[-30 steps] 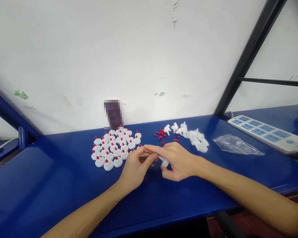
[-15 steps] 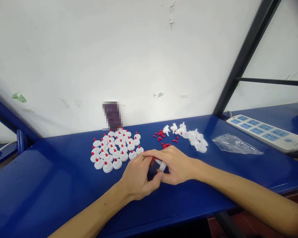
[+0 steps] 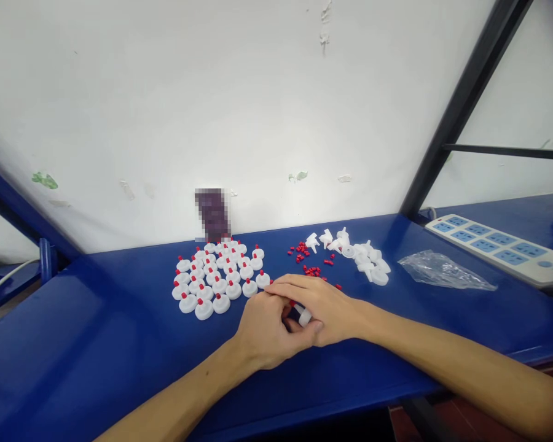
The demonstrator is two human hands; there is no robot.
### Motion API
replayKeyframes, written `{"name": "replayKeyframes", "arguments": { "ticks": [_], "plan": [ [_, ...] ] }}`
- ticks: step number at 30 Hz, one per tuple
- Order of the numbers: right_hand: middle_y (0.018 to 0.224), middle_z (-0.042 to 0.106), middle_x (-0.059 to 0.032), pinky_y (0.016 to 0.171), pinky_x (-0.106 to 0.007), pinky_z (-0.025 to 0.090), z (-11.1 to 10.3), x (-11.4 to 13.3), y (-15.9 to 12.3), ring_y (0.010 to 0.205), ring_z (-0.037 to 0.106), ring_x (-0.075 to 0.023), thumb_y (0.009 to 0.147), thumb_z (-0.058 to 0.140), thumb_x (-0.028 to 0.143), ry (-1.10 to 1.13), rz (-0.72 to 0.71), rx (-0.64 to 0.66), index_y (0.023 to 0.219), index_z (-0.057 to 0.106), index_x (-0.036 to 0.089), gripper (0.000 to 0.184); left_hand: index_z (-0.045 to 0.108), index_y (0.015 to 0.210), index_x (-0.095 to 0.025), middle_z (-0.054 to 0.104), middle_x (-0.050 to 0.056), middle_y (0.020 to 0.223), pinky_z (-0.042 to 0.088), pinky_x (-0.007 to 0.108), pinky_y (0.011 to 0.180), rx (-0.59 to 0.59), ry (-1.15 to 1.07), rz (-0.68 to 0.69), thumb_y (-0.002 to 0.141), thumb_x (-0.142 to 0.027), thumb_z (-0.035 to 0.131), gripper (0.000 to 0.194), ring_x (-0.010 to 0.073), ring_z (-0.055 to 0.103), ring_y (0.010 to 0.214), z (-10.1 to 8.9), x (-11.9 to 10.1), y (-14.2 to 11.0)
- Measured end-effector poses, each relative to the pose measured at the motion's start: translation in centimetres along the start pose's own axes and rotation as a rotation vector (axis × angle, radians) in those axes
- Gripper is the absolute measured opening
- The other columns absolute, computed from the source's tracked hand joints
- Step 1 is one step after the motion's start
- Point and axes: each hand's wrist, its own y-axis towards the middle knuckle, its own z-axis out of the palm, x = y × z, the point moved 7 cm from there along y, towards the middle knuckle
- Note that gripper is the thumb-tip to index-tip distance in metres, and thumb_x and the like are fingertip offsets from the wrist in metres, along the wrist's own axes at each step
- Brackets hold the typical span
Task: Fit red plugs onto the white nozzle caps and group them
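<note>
My left hand (image 3: 268,331) and my right hand (image 3: 334,307) meet above the front of the blue table, both closed around one white nozzle cap (image 3: 305,317). The cap is tilted, its red tip pointing up and left toward my left fingers. Part of it is hidden by the fingers. My left thumb reaches across to my right hand near the cap's base. Just beyond the hands lie several small red tip caps (image 3: 311,271). To the left stands a cluster of white nozzle caps with red tips (image 3: 233,290), upright and close together.
White nozzle caps without red tips (image 3: 372,264) lie in a loose pile at the right. Beside them are a clear plastic bag (image 3: 445,270) and a power strip (image 3: 493,242). A blurred dark purple object (image 3: 213,215) leans on the wall behind the cluster.
My hands have closed further around the nozzle cap, and my left thumb has moved right over to my right hand. The whole view has shifted slightly.
</note>
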Motion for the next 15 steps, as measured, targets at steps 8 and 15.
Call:
{"name": "replayKeyframes", "arguments": {
  "ticks": [8,15],
  "plan": [
    [0.105,0.07,-0.0105,0.083,-0.036,0.057,0.36,-0.33,-0.07,0.089,0.066,-0.0211,0.071,0.055,0.016,0.062,-0.006,-0.086,0.13,0.055,0.012,0.059,0.052,0.056,-0.017,0.046,-0.005,0.051,0.028,0.024,0.047,0.005,-0.121,0.081,0.055,-0.044,0.078,0.038,0.0104,0.041,0.048,-0.12,-0.54,-0.08],
    [0.1,0.071,-0.01,0.075,-0.033,0.058,-0.16,0.01,0.0,0.081,0.068,-0.0196,0.073,0.054,0.014,0.109,-0.071,-0.167,0.128,0.057,0.012,0.055,0.051,0.053,-0.017,0.048,-0.004,0.049,0.031,0.025,0.048,-0.071,-0.165,0.138,0.056,-0.05,0.075,0.041,0.0116,0.043,0.047,-0.3,-0.98,0.08]
  ]
}}
